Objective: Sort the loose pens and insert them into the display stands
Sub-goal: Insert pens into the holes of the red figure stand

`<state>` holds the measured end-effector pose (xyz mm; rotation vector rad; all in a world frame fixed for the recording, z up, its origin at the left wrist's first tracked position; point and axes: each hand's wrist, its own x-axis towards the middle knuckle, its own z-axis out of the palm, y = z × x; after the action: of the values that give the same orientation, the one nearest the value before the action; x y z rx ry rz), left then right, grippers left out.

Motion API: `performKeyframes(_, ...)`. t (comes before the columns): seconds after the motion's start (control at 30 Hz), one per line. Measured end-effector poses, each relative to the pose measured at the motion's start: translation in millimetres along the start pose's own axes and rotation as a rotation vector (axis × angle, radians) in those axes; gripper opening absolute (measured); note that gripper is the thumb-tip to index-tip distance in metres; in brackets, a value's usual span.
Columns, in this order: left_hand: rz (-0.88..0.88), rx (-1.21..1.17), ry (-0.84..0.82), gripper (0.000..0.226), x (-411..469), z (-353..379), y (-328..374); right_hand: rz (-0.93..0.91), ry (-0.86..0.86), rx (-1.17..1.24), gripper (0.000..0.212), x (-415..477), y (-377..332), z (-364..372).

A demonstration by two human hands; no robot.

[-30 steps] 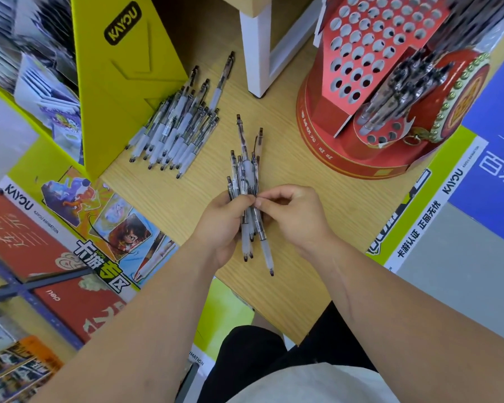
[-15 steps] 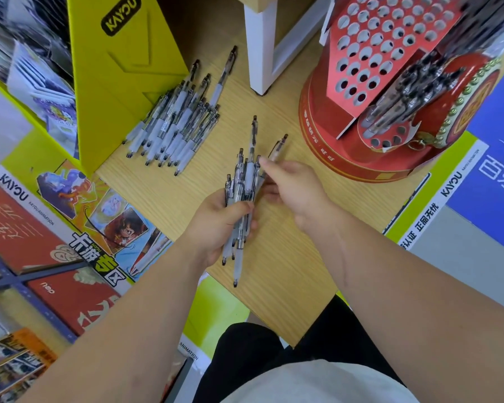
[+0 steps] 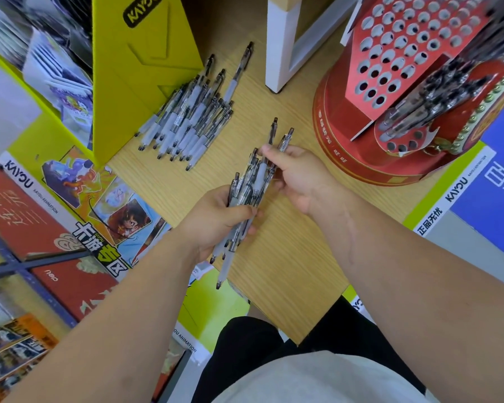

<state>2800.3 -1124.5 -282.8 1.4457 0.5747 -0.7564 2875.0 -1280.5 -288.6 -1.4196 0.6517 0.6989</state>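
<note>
My left hand (image 3: 216,219) grips a bundle of clear pens (image 3: 249,187) with grey grips over the wooden table (image 3: 288,257), tips pointing toward me. My right hand (image 3: 297,175) pinches the upper ends of the same bundle, and two pens (image 3: 277,135) stick out beyond its fingers. A loose pile of similar pens (image 3: 186,117) lies on the table at the back left. The red display stand (image 3: 390,91) with rows of round holes stands at the right, and several pens (image 3: 425,103) sit in its lower tier.
A yellow cardboard display (image 3: 134,68) stands left of the loose pile. A white post (image 3: 282,39) rises at the back centre. Printed card posters (image 3: 79,205) and shelves lie to the left, a blue sign (image 3: 501,175) to the right.
The bundle has tilted to the right and my left hand has shifted down its length. My right hand moved from the middle of the bundle up to its top ends.
</note>
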Motion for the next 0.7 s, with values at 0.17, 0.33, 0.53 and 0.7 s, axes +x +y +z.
performKeyframes(0.17,-0.020,-0.042,0.015,0.011,-2.0,-7.0,-5.3,-0.063,0.140,0.000,0.025,6.6,-11.3,-5.6)
performKeyframes(0.33,-0.043,-0.061,0.064,0.011,-1.4,-16.0,-13.3,-0.227,0.221,-0.057,0.021,9.1,-14.1,-14.9)
performKeyframes(0.53,0.001,-0.346,0.263,0.006,2.3,-17.9,-17.3,-0.188,-0.016,-0.314,0.022,-25.4,-0.4,-13.9)
performKeyframes(0.7,0.044,-0.624,0.357,0.017,10.2,-3.7,-4.0,-0.091,-0.259,-0.483,0.015,-51.9,32.9,-4.3)
